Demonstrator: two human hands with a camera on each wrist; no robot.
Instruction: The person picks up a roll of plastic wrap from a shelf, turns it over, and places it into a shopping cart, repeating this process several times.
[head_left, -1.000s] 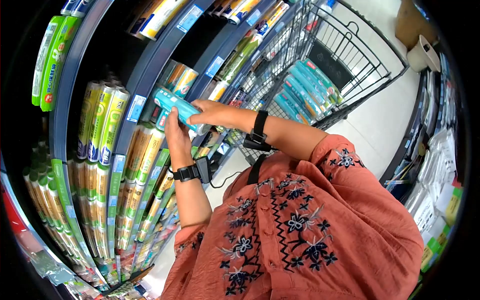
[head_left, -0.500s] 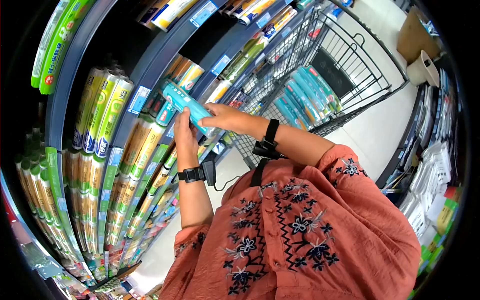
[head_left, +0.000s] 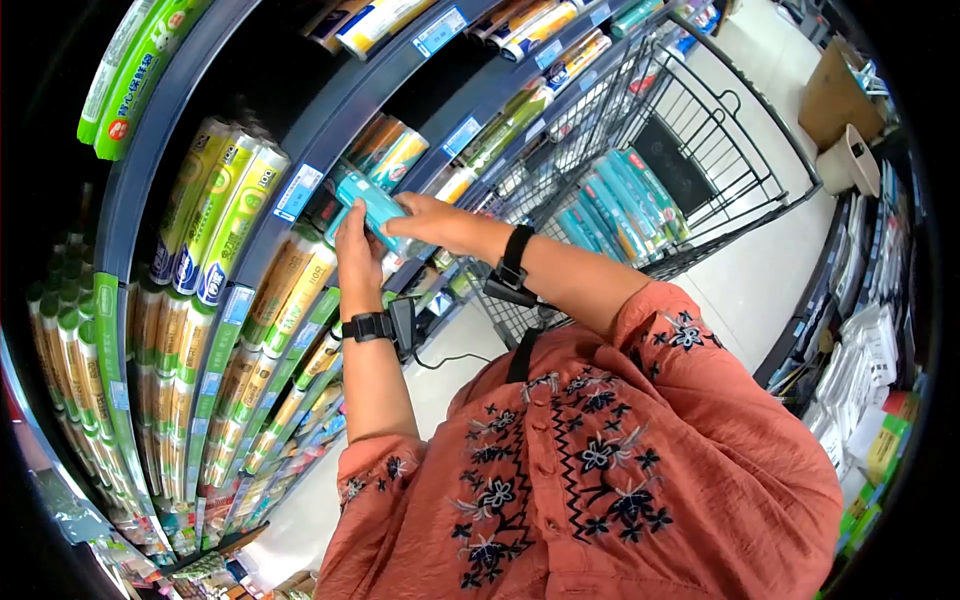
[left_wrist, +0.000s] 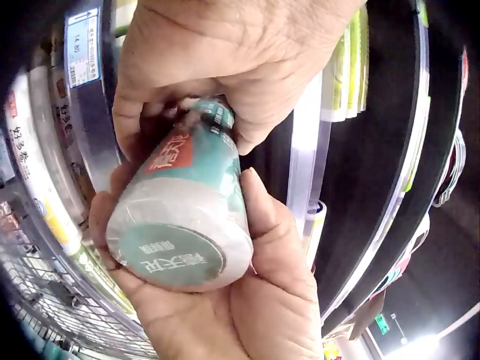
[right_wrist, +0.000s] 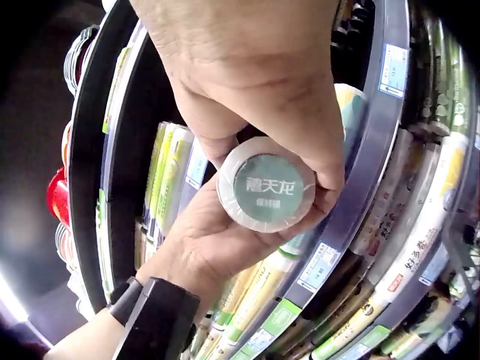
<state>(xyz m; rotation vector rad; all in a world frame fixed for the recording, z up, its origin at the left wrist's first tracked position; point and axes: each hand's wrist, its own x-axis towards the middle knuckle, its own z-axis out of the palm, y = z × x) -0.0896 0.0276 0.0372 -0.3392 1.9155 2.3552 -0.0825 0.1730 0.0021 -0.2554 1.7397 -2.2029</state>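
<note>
Store shelves [head_left: 352,118] behind; at ten o'clock in the head view, left hand [head_left: 356,255] and right hand [head_left: 440,224], fingers curled, hold a teal cylindrical roll [head_left: 376,203], red-labelled, its pale-rimmed end lettered white.

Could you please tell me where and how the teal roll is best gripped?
Probably around the middle of the teal roll, left hand and right hand coming from opposite sides: its rounded wall suits a curled grip, while the flat end offers little to hold.

Left hand [head_left: 357,255] + right hand [head_left: 437,222] grip teal roll [head_left: 374,206]; yellow-green rolls [head_left: 232,215] left of fingers, cart [head_left: 684,155] right.
</note>
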